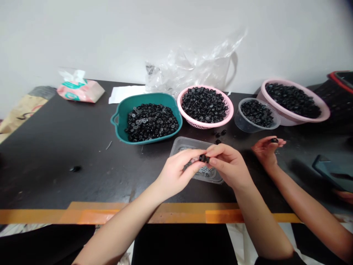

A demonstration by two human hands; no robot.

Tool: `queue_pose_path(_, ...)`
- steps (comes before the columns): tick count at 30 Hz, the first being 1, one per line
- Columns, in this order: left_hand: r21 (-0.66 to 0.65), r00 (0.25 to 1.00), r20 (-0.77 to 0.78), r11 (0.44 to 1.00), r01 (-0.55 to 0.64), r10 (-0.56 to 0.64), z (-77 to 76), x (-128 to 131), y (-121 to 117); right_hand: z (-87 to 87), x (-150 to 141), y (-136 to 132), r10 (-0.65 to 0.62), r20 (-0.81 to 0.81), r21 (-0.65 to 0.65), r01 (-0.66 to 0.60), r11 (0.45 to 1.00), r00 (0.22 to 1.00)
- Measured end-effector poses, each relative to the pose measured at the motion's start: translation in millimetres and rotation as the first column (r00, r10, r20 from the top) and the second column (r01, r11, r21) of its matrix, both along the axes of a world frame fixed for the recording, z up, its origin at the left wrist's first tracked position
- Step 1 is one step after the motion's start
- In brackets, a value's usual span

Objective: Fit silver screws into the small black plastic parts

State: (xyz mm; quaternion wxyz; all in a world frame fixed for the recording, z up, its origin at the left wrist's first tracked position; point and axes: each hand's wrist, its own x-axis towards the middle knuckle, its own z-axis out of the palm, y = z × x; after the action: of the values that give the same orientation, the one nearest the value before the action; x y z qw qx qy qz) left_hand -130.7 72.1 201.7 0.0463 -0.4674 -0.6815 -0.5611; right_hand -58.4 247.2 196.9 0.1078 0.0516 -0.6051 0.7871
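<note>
My left hand (176, 171) and my right hand (227, 163) meet above a clear plastic tray (183, 144) holding small metal pieces. Both pinch one small black plastic part (204, 159) between their fingertips. Behind the tray a teal basket (122, 110) holds many flat black discs. A pink basket (228, 106) to its right is full of black caps. A few loose black parts (220, 134) lie between the pink basket and the tray.
Another person's hand (266, 149) at the right holds a small black part. A clear tub (239, 123) and a second pink basket (325, 110) hold black parts. A tissue pack (79, 90), a crumpled plastic bag (198, 66) and a phone (331, 173) also lie on the dark table (55, 147).
</note>
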Motion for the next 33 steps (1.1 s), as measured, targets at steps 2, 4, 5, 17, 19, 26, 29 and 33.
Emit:
queue_pose_path(2, 0.008, 1.0, 0.001, 1.0, 0.006, -0.006, 0.3, 0, 0, 0.6, 1, 1, 0.001, 0.004, 0.013, -0.001, 1.0, 1.0)
queue_pose_path(4, 0.01, 1.0, 0.016, 1.0, 0.012, -0.012, 0.0, -1, 0, 1.4, 1, 2, -0.006, 0.004, 0.032, 0.006, 0.999, 1.0)
queue_pose_path(5, 0.008, 1.0, 0.024, 1.0, 0.018, -0.018, -0.4, -1, 0, 1.8, 1, 1, -0.014, 0.0, 0.044, 0.014, 0.999, 1.0)
queue_pose_path(17, -0.027, 0.998, 0.065, 0.999, 0.021, -0.019, -7.4, 0, 4, 4.9, 1, -12, -0.148, 0.054, 0.127, 0.14, 0.982, 0.988)
queue_pose_path(19, -0.043, 0.999, 0.04, 0.999, -0.011, 0.013, -8.0, 0, 4, 3.3, 1, -16, -0.156, 0.048, 0.155, 0.146, 0.977, 0.987)
queue_pose_path(26, -0.084, 0.997, -0.008, 0.994, -0.075, 0.075, -10.9, -2, 5, -4.4, 3, -17, -0.229, 0.028, 0.345, 0.205, 0.916, 0.973)
queue_pose_path(29, -0.075, 0.996, 0.069, 0.996, -0.045, 0.051, -11.4, -2, 5, -4.7, 4, -18, -0.294, -0.016, 0.356, 0.28, 0.892, 0.956)
queue_pose_path(33, -0.073, 0.988, 0.143, 0.996, -0.042, 0.052, -10.9, -1, 5, -1.6, 5, -23, -0.322, -0.009, 0.284, 0.312, 0.907, 0.947)
